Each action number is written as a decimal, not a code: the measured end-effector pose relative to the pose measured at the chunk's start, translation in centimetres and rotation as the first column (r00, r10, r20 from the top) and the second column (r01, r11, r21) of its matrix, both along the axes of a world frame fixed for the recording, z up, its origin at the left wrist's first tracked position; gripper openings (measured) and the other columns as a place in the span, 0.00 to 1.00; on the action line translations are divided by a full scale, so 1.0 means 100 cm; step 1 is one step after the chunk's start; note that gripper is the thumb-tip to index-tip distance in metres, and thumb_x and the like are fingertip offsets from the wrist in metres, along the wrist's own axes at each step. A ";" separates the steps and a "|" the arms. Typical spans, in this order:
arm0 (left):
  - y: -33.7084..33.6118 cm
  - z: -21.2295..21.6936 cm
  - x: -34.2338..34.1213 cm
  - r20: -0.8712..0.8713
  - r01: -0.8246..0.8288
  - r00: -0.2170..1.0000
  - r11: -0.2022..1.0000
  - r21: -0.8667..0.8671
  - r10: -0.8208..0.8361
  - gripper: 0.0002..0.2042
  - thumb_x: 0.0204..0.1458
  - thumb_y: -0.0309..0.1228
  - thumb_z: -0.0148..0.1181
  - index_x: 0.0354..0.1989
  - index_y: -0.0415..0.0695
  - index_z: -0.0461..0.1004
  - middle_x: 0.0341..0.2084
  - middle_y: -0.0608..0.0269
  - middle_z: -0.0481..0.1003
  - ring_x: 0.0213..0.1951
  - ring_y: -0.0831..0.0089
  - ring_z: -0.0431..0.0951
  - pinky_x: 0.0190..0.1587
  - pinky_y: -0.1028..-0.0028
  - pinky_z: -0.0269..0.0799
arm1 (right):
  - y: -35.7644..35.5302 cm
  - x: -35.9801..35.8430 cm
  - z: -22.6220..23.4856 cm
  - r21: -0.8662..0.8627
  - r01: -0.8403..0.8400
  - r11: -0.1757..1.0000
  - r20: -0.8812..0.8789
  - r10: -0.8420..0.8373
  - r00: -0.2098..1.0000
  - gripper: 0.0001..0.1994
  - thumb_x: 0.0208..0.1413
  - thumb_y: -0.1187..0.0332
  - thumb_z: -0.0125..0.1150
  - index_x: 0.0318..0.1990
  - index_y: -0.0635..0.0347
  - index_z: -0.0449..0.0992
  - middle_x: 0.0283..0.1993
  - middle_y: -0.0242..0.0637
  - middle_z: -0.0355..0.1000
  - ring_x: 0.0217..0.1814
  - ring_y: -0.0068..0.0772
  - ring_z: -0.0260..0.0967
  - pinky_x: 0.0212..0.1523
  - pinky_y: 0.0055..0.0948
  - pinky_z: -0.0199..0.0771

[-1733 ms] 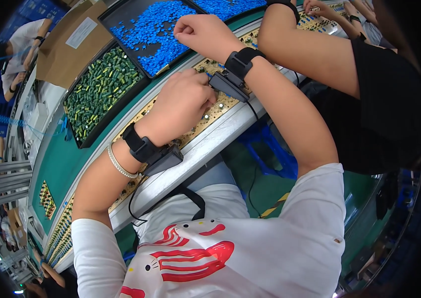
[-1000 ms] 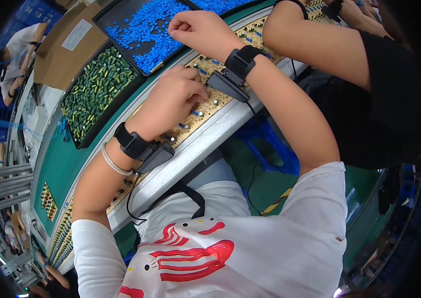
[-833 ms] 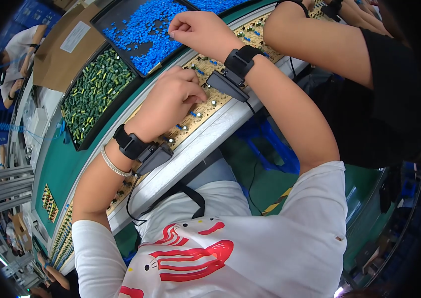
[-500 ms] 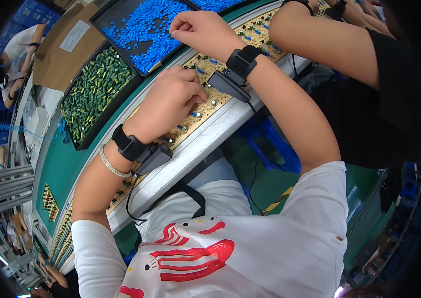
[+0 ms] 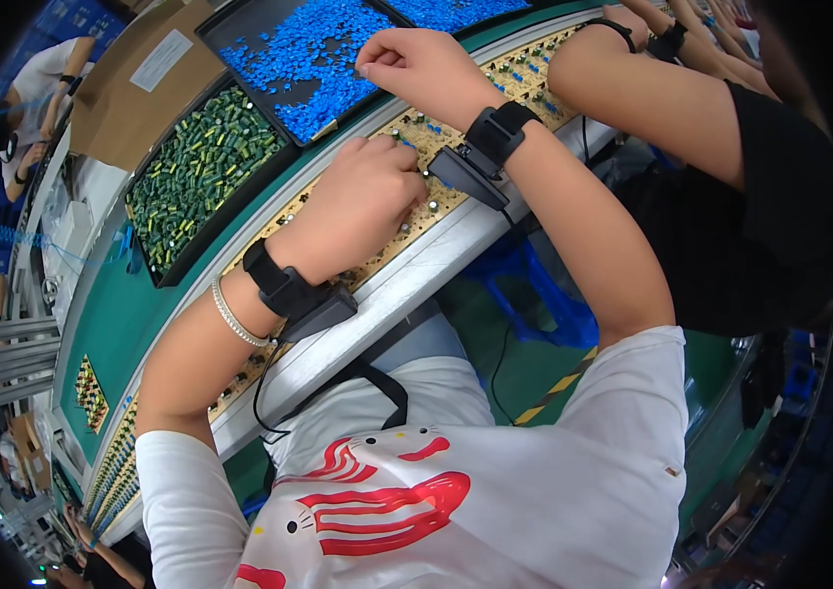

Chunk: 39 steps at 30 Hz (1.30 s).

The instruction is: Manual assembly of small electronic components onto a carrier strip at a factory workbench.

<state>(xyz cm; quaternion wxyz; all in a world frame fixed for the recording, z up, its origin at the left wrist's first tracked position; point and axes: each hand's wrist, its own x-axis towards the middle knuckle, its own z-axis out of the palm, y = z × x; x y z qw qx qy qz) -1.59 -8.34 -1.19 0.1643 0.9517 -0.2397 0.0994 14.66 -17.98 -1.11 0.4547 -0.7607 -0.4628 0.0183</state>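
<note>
My left hand [image 5: 357,201] is low over the tan circuit boards [image 5: 446,204] on the line, its fingers curled down toward the parts there. Whatever its fingertips hold is hidden beneath the hand. Higher up and to the right, my right hand [image 5: 428,77] hovers by the near edge of the black tray of small blue parts [image 5: 323,83]. Its fingers are bent in with the thumb, and anything pinched between them is too small or covered to make out. Capacitors and small blue parts stand on the boards around both hands.
Left of my left hand is a black tray of green cylindrical capacitors [image 5: 205,172], beside an open cardboard box [image 5: 136,88]. A lone populated board [image 5: 91,395] lies on the green surface. At right, a co-worker's arm [image 5: 657,93] reaches over the same line. A blue stool [image 5: 539,294] stands below.
Both hands have shifted a little to the right in the picture, and the trays and box have shifted that way too. Both hands keep their fingers curled.
</note>
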 end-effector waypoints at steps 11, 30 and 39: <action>0.105 0.044 -0.048 0.088 -0.217 0.969 0.965 -0.150 0.231 0.13 0.52 0.25 0.57 0.46 0.43 0.80 0.31 0.55 0.74 0.40 0.55 0.73 0.45 0.61 0.71 | -0.063 -0.059 0.043 -0.152 -0.013 0.988 0.013 0.016 1.000 0.09 0.58 0.72 0.61 0.43 0.64 0.82 0.36 0.35 0.80 0.34 0.23 0.73 0.36 0.23 0.72; 0.212 -0.003 -0.120 0.297 -0.378 0.880 0.925 -0.041 0.372 0.04 0.53 0.29 0.63 0.36 0.45 0.79 0.36 0.65 0.76 0.47 0.63 0.73 0.55 0.63 0.64 | -0.053 -0.095 0.019 -0.558 -0.012 0.830 -0.183 -0.109 0.977 0.08 0.51 0.79 0.59 0.39 0.64 0.78 0.26 0.27 0.74 0.28 0.16 0.68 0.31 0.19 0.68; 0.207 -0.008 -0.121 0.265 -0.561 0.794 0.827 -0.028 0.547 0.07 0.58 0.34 0.59 0.37 0.45 0.79 0.36 0.63 0.75 0.47 0.62 0.73 0.54 0.62 0.63 | -0.050 -0.106 0.019 -0.585 0.035 0.810 -0.136 -0.141 0.981 0.06 0.50 0.79 0.60 0.36 0.63 0.76 0.24 0.28 0.72 0.26 0.17 0.67 0.28 0.22 0.67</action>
